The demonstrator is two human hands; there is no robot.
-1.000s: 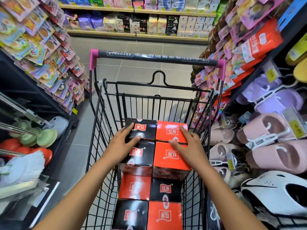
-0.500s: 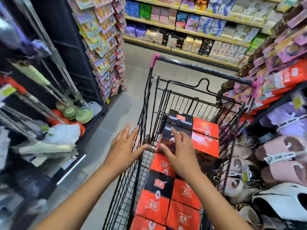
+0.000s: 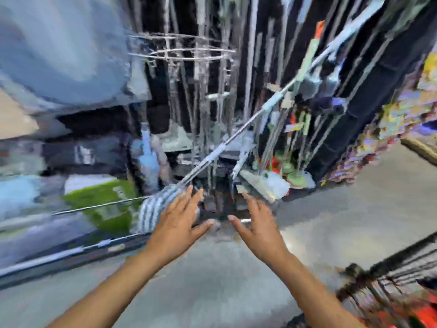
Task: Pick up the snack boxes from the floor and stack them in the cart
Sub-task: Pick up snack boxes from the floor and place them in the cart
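The picture is heavily blurred by a fast turn of the head. My left hand and my right hand are stretched out in front of me over the grey floor, fingers spread, holding nothing. Only a corner of the black wire cart shows at the bottom right, with a smear of red from the snack boxes inside it. No snack box on the floor can be made out in this blur.
A dark rack of hanging mops and brushes fills the view ahead. A striped mop head lies just left of my left hand. Bare grey floor runs beneath my arms. Hanging packets line the right.
Both hands have left the boxes in the cart. The view has swung sharply left, away from the cart and onto the mop rack and floor.
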